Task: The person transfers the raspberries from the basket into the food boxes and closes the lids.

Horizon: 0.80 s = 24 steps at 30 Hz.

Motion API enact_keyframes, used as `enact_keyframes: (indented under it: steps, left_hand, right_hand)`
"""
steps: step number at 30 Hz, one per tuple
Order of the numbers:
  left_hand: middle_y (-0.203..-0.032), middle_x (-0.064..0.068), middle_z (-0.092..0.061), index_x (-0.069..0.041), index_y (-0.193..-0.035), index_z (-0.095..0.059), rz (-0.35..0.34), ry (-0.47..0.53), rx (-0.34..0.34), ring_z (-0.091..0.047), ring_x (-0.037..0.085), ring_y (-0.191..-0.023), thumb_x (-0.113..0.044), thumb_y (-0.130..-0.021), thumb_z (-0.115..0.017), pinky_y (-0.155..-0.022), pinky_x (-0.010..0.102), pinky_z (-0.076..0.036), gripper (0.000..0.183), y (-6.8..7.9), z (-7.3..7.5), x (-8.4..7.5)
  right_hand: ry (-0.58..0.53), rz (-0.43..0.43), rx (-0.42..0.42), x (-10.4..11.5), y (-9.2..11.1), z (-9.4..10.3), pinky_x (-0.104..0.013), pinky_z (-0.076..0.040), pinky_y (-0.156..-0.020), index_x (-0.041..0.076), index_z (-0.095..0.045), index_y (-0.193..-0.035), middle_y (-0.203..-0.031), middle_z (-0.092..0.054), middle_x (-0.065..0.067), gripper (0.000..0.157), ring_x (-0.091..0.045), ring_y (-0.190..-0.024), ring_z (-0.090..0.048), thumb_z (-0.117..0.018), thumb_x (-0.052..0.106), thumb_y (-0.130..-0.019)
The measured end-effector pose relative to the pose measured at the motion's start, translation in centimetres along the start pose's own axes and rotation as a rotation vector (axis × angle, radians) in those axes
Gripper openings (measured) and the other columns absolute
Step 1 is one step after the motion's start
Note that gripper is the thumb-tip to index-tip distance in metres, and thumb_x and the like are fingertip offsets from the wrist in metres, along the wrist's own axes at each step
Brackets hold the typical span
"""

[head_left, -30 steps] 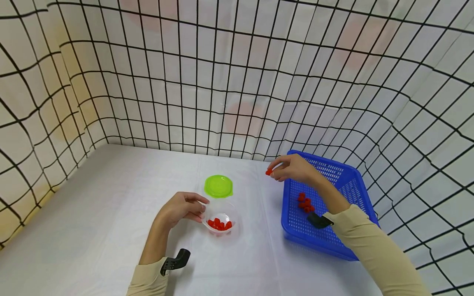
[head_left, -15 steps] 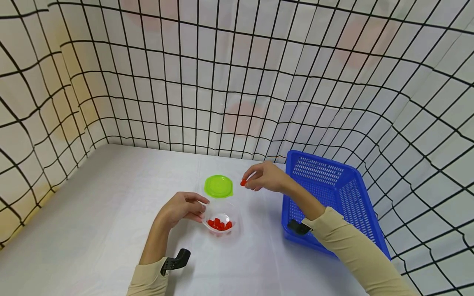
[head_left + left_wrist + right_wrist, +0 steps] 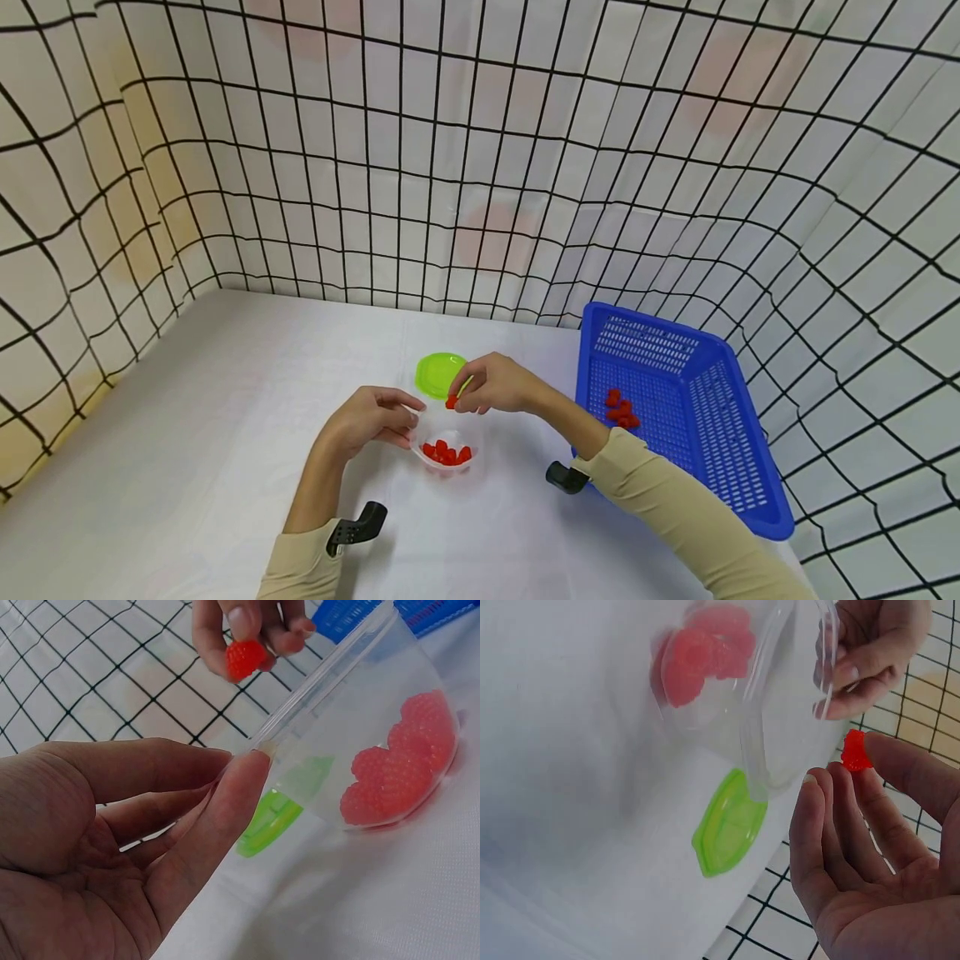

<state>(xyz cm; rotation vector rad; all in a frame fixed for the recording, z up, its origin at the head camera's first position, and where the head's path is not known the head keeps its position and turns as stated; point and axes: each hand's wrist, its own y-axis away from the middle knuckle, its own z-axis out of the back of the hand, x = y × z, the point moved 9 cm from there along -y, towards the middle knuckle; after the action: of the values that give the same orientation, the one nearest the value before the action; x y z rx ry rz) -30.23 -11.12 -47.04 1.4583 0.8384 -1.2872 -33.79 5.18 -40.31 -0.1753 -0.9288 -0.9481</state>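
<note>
My left hand [image 3: 369, 423] pinches the rim of a clear plastic bowl [image 3: 330, 712] between thumb and fingers. Several red raspberries [image 3: 401, 761] lie in the bottom of the bowl. Just above the bowl's far side, my right hand [image 3: 497, 385] holds a single raspberry [image 3: 856, 751] between thumb and fingertips. In the left wrist view that held raspberry [image 3: 244, 660] shows beyond the rim. A green lid [image 3: 437, 375] lies on the table behind the bowl, partly covered by the right hand in the head view.
A blue perforated basket [image 3: 712, 417] stands at the right with several raspberries [image 3: 621, 410] in it; the right forearm passes over its near left corner. White cloth covers the table [image 3: 225, 400]. Black wire mesh [image 3: 420, 208] rises along the back and both sides.
My right hand has carried the raspberry leftward from over the basket's edge, past the table, to above the bowl. The left hand and the bowl have stayed in place.
</note>
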Motion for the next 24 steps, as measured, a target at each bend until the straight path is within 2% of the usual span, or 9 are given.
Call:
enact_keyframes:
  steps: [4,15,19,24]
  left_hand:
    - [-0.083,0.009,-0.07,0.011,-0.122,-0.065,-0.004,-0.006,-0.001,-0.066,0.019,-0.069,-0.008,-0.095,-0.064,-0.068,0.032,-0.064,0.033,-0.1,0.0,-0.1]
    - [-0.092,0.018,-0.071,0.011,-0.121,-0.065,-0.003,-0.005,-0.008,-0.066,0.019,-0.069,-0.008,-0.096,-0.063,-0.068,0.031,-0.064,0.032,0.0,0.0,-0.1]
    - [-0.087,0.015,-0.071,0.01,-0.12,-0.066,-0.005,-0.001,-0.007,-0.066,0.019,-0.069,-0.007,-0.095,-0.064,-0.068,0.031,-0.064,0.03,0.0,0.0,-0.1]
    - [-0.083,0.01,-0.07,0.009,-0.119,-0.067,-0.009,-0.002,-0.004,-0.066,0.019,-0.069,-0.007,-0.095,-0.063,-0.068,0.031,-0.064,0.029,0.0,0.0,-0.1]
  right_hand:
    - [0.009,0.003,0.004,0.0,-0.3,-0.9,-0.034,-0.063,-0.076,0.012,-0.075,-0.104,-0.091,-0.077,-0.002,0.015,-0.037,-0.098,-0.071,-0.074,0.016,-0.09]
    - [-0.005,-0.01,0.014,-0.2,-1.0,-2.4,-0.041,-0.063,-0.079,0.014,-0.076,-0.101,-0.09,-0.078,-0.001,0.011,-0.032,-0.095,-0.072,-0.075,0.016,-0.09]
    - [-0.004,-0.023,0.021,-0.6,-1.3,-2.8,-0.045,-0.062,-0.082,0.015,-0.077,-0.1,-0.089,-0.078,0.0,0.011,-0.029,-0.094,-0.072,-0.075,0.017,-0.09]
    - [-0.001,-0.025,0.03,-0.6,-1.3,-3.0,-0.044,-0.061,-0.083,0.016,-0.077,-0.1,-0.09,-0.078,0.001,0.01,-0.017,-0.089,-0.072,-0.074,0.018,-0.091]
